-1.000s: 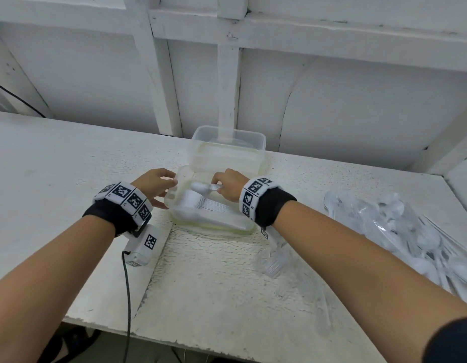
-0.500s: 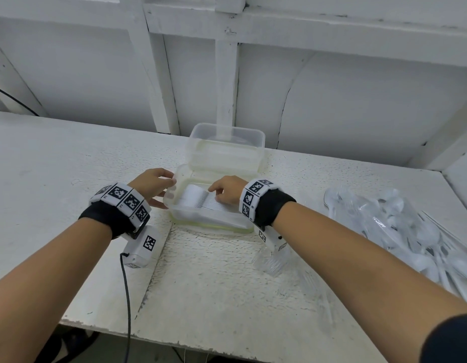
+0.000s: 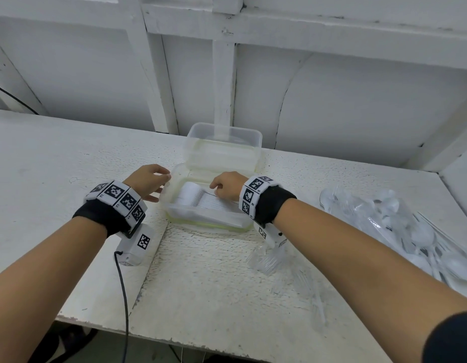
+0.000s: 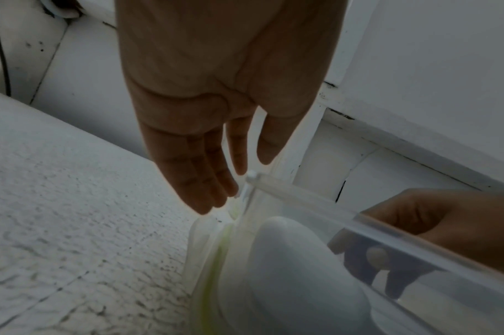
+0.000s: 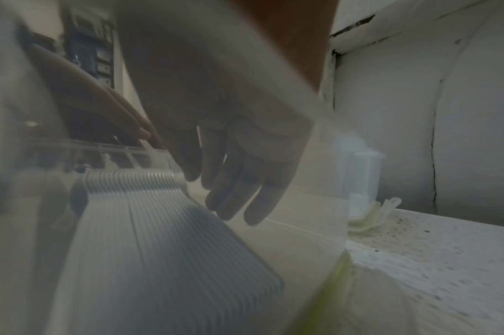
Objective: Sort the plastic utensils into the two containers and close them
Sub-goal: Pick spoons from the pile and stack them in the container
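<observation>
2 hands (image 3: 148, 182) (image 3: 227, 185) stay at the container (image 3: 174, 208); spoons (image 3: 198, 199) now settled.

1. The near container (image 3: 174, 208) is clear plastic with a yellow-green seal at its base rim; it stands open on the white table (image 3: 57, 158).
2. Inside it, a nested stack of white spoons (image 3: 198, 199) lies flat, bowls to the left, handles running right.
3. A 2nd clear container (image 3: 224, 142) stands just behind, touching the 1st.
4. Loose clear spoons (image 3: 400, 229) lie heaped at the right.
5. Clear forks (image 3: 269, 260) lie near the front, right of the 1st container.
</observation>
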Tool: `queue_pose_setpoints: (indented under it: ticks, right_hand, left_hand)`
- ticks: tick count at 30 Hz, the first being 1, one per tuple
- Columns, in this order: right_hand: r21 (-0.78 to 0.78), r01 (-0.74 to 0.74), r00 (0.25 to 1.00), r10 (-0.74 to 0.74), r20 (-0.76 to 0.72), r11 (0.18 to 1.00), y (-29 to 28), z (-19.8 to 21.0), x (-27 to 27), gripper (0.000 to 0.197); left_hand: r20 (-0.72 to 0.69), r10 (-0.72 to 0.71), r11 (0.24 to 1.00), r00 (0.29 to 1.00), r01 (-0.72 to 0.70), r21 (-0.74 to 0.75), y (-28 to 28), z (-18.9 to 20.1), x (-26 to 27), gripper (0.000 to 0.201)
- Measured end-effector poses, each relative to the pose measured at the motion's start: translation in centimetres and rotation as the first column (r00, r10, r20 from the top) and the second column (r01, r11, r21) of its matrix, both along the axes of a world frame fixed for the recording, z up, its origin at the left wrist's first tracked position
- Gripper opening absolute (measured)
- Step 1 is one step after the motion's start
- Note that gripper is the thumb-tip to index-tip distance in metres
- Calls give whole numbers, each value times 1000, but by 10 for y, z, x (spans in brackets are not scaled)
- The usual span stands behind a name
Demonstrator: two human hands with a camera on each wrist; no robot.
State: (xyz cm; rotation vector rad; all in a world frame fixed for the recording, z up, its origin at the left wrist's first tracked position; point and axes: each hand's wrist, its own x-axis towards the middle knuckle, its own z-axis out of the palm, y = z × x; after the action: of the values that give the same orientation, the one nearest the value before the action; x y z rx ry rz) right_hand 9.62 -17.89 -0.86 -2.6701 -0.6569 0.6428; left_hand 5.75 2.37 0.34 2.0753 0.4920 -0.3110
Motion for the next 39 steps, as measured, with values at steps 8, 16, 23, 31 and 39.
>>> queue_pose_setpoints:
  ticks: [8,16,23,31,39]
  right_hand:
    - [114,-67,988,50,143,991,-40,44,-25,35]
    - [159,-18,979,-15,203,987,-130,56,-85,32]
    - [-21,72,990,-69,123,997,-194,17,-127,33]
    - [-264,149,976,-99,193,953,-236,2,-151,43]
    - [-259,110,963,-39,265,960,-254,-1,-158,36]
  left_hand:
    - [343,-160,935,926,31,354,-31,28,-20,28]
    - [395,-510,856,764,405,322,-124,32,-73,12]
    - [124,-816,554,565,701,449,-189,-16,-94,25]
    - [-243,-937,50,252,784,619,-228,-44,-101,49]
    - [-233,-917,96,324,745,660,-223,-46,-98,37]
